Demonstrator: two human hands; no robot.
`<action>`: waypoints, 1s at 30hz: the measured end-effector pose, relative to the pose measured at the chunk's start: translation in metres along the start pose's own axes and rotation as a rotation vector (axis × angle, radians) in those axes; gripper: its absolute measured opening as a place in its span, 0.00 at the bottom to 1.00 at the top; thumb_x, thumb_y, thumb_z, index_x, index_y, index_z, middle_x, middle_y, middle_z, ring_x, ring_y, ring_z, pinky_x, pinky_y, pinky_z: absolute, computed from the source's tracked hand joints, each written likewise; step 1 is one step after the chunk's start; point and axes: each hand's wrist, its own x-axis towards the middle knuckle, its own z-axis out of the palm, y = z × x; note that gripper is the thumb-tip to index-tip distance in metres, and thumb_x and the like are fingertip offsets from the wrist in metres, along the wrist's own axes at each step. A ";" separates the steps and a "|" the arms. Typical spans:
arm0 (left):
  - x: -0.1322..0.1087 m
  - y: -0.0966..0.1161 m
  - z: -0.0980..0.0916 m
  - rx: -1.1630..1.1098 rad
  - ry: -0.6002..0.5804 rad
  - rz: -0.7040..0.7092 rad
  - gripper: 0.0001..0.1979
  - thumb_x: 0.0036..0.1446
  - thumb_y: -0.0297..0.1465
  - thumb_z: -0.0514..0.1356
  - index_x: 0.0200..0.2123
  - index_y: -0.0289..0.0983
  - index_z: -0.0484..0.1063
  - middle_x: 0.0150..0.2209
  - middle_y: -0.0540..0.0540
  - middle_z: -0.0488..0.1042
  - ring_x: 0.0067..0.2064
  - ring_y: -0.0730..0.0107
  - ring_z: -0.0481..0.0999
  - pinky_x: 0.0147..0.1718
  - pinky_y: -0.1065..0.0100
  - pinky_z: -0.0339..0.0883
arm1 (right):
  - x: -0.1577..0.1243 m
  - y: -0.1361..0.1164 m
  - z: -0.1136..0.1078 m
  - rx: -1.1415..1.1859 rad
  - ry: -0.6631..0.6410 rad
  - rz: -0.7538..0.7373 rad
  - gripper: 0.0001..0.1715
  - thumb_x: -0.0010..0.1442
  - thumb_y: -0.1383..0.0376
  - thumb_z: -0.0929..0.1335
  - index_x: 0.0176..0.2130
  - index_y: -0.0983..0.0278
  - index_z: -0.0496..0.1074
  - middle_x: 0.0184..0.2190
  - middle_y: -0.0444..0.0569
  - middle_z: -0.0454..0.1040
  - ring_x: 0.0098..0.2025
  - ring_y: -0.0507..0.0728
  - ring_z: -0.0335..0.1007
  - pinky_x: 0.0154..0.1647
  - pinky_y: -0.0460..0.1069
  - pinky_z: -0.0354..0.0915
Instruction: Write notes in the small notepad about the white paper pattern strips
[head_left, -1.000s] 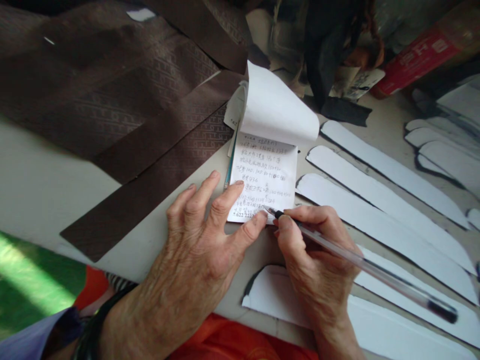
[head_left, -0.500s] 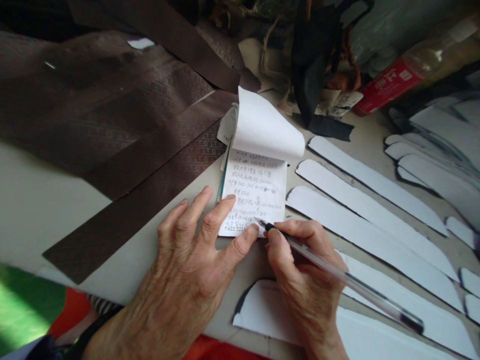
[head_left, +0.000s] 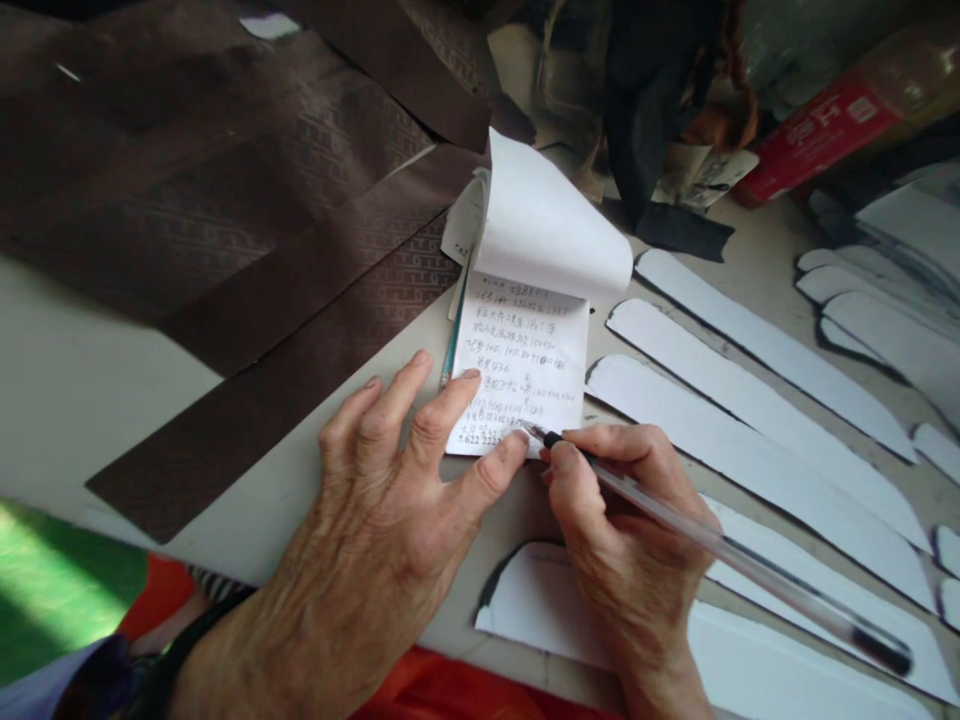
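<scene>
A small white notepad (head_left: 525,350) lies on the pale table, its top sheets curled back, the open page full of handwriting. My left hand (head_left: 397,500) lies flat with spread fingers, index finger and thumb pressing the pad's lower left corner. My right hand (head_left: 622,530) grips a clear ballpoint pen (head_left: 720,545), whose tip touches the bottom line of the page beside my left thumb. A green pencil (head_left: 453,340) lies along the pad's left edge.
Brown patterned fabric pieces (head_left: 225,230) cover the table's left and back. Several long white cut-out strips (head_left: 757,430) lie to the right and under my right wrist. A red-labelled bottle (head_left: 817,130) and dark scraps (head_left: 645,120) sit at the back.
The view shifted slightly. Both hands keep their places on the pad, and the pen tip stays on the bottom line.
</scene>
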 end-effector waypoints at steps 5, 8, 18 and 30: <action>-0.001 -0.001 0.000 0.004 -0.016 0.010 0.24 0.56 0.28 0.62 0.56 0.50 0.67 0.60 0.41 0.64 0.64 0.42 0.57 0.56 0.41 0.57 | 0.000 0.000 0.001 0.011 0.003 0.002 0.05 0.56 0.69 0.68 0.30 0.60 0.67 0.21 0.34 0.70 0.21 0.45 0.71 0.24 0.38 0.64; -0.001 -0.001 0.000 -0.004 -0.016 0.014 0.22 0.58 0.28 0.60 0.56 0.48 0.68 0.60 0.40 0.64 0.64 0.41 0.56 0.56 0.40 0.57 | 0.000 0.000 0.001 0.020 -0.005 0.007 0.05 0.56 0.68 0.68 0.30 0.60 0.67 0.21 0.34 0.70 0.21 0.45 0.70 0.24 0.38 0.64; 0.002 0.000 -0.001 -0.004 -0.043 0.007 0.23 0.58 0.27 0.60 0.56 0.48 0.67 0.60 0.40 0.64 0.64 0.40 0.57 0.55 0.39 0.59 | 0.000 0.001 0.000 0.017 -0.028 -0.016 0.04 0.57 0.68 0.68 0.32 0.60 0.68 0.22 0.35 0.72 0.22 0.44 0.70 0.25 0.38 0.64; -0.002 0.001 -0.001 0.004 -0.042 0.002 0.25 0.57 0.27 0.61 0.57 0.48 0.66 0.61 0.40 0.62 0.65 0.42 0.56 0.57 0.41 0.57 | 0.000 0.000 0.001 -0.024 -0.029 -0.045 0.04 0.58 0.68 0.68 0.31 0.60 0.68 0.23 0.34 0.72 0.23 0.44 0.70 0.25 0.37 0.64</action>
